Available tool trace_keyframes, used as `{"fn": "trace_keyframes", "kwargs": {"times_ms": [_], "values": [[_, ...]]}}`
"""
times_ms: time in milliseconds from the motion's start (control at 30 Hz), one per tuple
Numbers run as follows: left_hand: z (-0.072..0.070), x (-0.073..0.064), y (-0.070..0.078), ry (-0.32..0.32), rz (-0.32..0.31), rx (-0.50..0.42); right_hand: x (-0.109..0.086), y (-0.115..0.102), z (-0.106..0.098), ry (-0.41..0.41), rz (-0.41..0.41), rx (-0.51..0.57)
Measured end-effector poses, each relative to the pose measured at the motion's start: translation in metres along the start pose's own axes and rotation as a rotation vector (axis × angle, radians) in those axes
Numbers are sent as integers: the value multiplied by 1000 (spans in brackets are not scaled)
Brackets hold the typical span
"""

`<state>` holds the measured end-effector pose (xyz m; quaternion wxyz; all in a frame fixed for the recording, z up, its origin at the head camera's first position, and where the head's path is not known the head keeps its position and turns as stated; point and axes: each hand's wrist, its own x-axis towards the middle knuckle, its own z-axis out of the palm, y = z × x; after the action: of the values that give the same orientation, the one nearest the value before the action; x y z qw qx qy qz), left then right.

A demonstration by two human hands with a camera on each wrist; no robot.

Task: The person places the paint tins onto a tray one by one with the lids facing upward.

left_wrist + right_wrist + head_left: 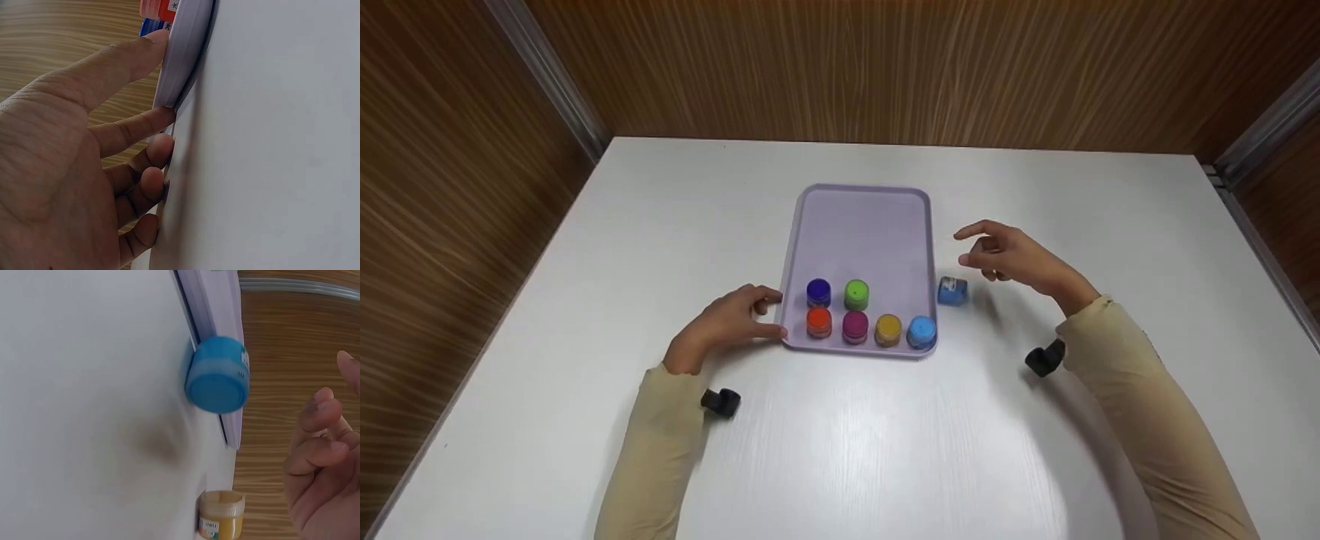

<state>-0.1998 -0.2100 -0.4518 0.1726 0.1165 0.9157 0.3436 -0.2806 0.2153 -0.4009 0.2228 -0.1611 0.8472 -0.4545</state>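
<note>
A lavender tray (866, 232) lies on the white table and carries several small paint jars. My left hand (731, 319) is at its left edge; thumb and index fingertip touch the rim in the left wrist view, the other fingers loosely bent. Right of the tray, a blue jar (952, 291) lies tipped on its side, also seen as the blue jar (216, 377) close by the tray's edge. Above the table, just beyond that jar, my right hand (1009, 255) hangs with loosely bent fingers and holds nothing.
On the tray stand purple (819, 291), green (856, 294), orange (819, 321), magenta (855, 326), yellow (888, 328) and light blue (921, 331) jars. The right wrist view shows a yellow jar (222, 516) outside the tray. Wood-grain panels (885, 71) border the table.
</note>
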Motion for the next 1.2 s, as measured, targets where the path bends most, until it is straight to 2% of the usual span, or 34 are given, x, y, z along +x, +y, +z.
{"fn": "trace_keyframes", "kwargs": {"times_ms": [200,533,900,1200], "values": [[1,1,-4,-7,4,-17,-2,12,-8,45,23,42],[1,0,-4,-5,-3,-14,-1,20,-15,93,87,33],[1,-2,-3,-4,3,-5,3,35,-23,84,194,-8],[1,0,-2,4,6,7,2,47,-31,94,212,-21]]}}
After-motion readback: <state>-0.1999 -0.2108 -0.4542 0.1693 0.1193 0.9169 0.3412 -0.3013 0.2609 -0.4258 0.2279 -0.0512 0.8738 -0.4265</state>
